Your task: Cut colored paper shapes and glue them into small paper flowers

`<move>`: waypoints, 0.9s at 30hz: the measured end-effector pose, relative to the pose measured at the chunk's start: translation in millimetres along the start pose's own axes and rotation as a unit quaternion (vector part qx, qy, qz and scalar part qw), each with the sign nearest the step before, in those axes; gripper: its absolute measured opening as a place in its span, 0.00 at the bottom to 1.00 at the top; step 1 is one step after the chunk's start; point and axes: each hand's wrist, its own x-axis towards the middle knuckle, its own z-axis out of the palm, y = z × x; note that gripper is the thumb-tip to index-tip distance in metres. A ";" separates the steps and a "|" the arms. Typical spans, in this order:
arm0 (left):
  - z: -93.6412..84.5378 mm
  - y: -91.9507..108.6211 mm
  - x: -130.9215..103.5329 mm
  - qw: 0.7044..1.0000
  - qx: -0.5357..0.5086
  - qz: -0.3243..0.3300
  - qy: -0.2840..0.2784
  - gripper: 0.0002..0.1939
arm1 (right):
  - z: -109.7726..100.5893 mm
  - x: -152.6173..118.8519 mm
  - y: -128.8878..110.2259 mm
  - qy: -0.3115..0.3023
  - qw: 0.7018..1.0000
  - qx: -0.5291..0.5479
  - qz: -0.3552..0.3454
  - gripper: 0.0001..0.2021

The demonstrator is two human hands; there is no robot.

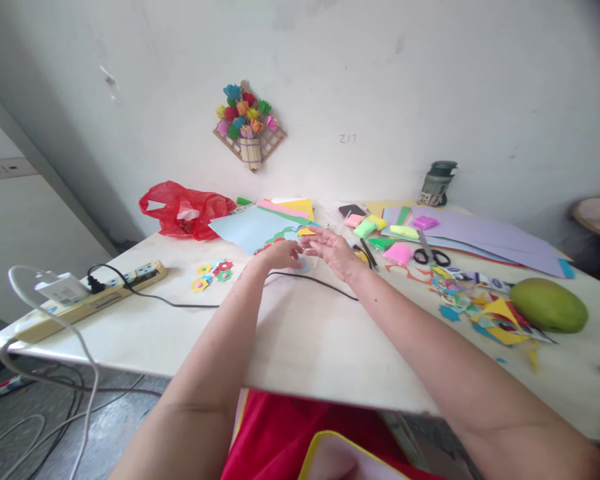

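Both of my arms reach forward over the white table. My left hand (283, 254) is low over the tabletop with its fingers bent and partly hidden; what it holds, if anything, cannot be made out. My right hand (331, 251) is just to its right, fingers spread, holding nothing. Between and under the hands lies a small clear, pale item (304, 265), too blurred to name. Right behind the hands, colourful paper cutouts (279, 237) rest on a light blue sheet (245, 229). A black cable (314, 278) runs just in front of the hands.
Left are paper flowers (223, 270), a power strip (115, 293) and a red plastic bag (180, 210). Right are clay packets (398, 253), scissors (431, 256), paper scraps (500, 320), purple paper (480, 233) and a green mango (549, 305). A bottle (437, 183) stands by the wall.
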 end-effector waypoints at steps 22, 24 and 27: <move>-1.6 5.3 -7.5 0.955 -0.297 -0.009 0.019 0.13 | -47.9 5.9 -26.2 0.307 0.761 -0.555 -0.132 0.18; 1.3 9.5 -7.8 0.945 -0.326 -0.002 0.026 0.14 | -38.7 5.4 -24.4 0.193 0.838 -0.507 -0.056 0.13; 6.6 15.2 -8.5 0.932 -0.360 0.005 0.037 0.15 | -21.2 2.8 -22.9 0.076 0.911 -0.405 0.009 0.15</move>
